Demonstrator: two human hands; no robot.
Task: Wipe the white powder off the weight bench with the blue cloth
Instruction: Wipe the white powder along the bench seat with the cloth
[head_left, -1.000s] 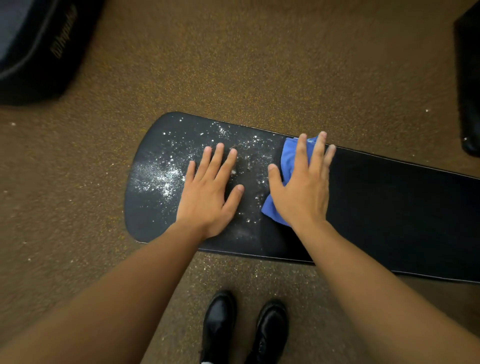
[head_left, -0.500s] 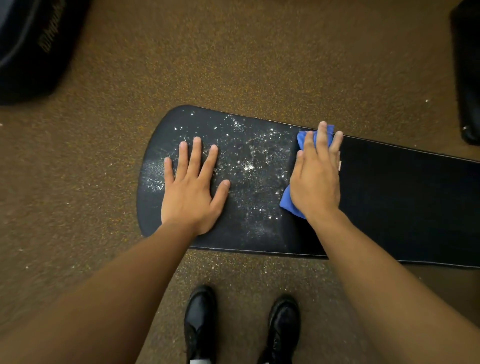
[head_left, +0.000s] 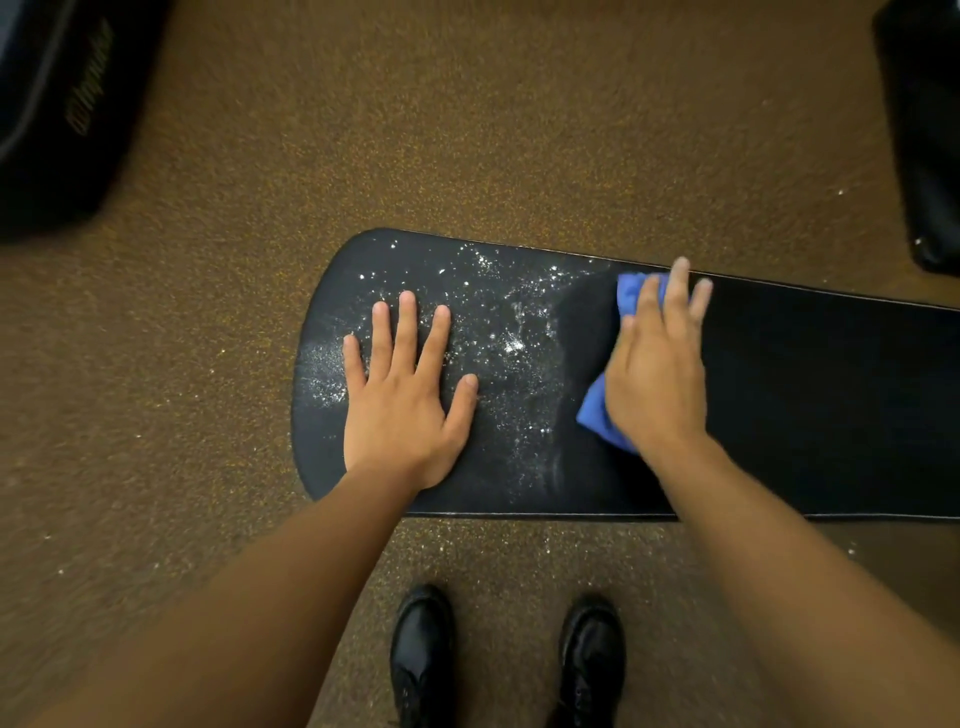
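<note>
Nearest us, at 6 o'clock, two black shoes (head_left: 506, 657) stand on the speckled brown floor (head_left: 467, 130).

Just beyond, the black weight bench (head_left: 805, 405) runs from centre out toward 3 o'clock. Our left hand (head_left: 402, 395) lies flat on its rounded end, fingers straight and spread, holding nothing.

White powder (head_left: 511, 343) is scattered around that hand and on toward 3 o'clock, up to a curved edge; the pad past that edge looks clean.

Our right hand (head_left: 657, 374) presses the blue cloth (head_left: 597, 415) onto the bench with fingers extended. The cloth lies beneath the palm, showing at 7 and 11 o'clock of the hand.

Farthest: dark padded objects at 10 o'clock (head_left: 62, 114) and 2 o'clock (head_left: 924, 130).
</note>
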